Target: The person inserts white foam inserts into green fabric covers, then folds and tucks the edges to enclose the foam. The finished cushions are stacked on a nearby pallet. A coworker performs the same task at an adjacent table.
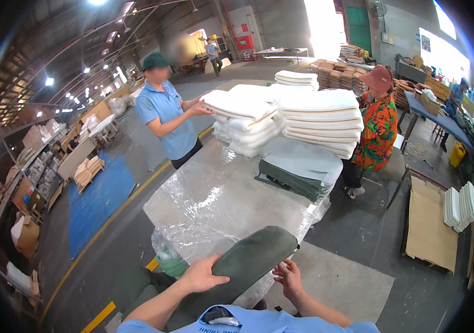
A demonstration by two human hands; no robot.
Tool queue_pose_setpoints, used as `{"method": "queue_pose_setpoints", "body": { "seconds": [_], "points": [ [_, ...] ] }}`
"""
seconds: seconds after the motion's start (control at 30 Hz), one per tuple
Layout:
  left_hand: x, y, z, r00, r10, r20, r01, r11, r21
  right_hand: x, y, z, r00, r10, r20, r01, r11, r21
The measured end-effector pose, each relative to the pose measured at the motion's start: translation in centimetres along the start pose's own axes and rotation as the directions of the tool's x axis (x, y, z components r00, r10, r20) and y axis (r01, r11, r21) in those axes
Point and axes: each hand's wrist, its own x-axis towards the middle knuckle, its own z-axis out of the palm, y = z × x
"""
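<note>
A dark green cushion (253,256) lies tilted at the near end of a long table (214,194) covered in clear plastic sheet. My left hand (202,275) rests flat on the cushion's near left edge. My right hand (289,276) grips the cushion's near right edge, fingers curled under it. Farther along the table are stacks of white foam pads (320,119) and a pile of grey-green covers (298,166).
A person in a blue shirt and green cap (167,114) stands at the table's far left, hands on a white pad. A person in an orange patterned top (375,130) sits at the right. A wooden pallet (428,227) with white pads lies on the floor right.
</note>
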Motion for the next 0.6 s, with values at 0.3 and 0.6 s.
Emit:
{"method": "queue_pose_setpoints", "body": {
  "seconds": [0.3,0.6],
  "points": [
    [2.9,-4.9,-2.9,0.979,0.041,0.197,-0.065,0.991,0.118,-0.4,6.2,3.6,1.0,0.009,-0.022,0.0,0.915,0.403],
    [6.5,-6.3,-3.1,0.943,0.102,0.317,-0.174,0.963,0.208,-0.4,7.1,3.4,0.999,-0.022,-0.049,0.041,0.892,0.449]
  ]
}}
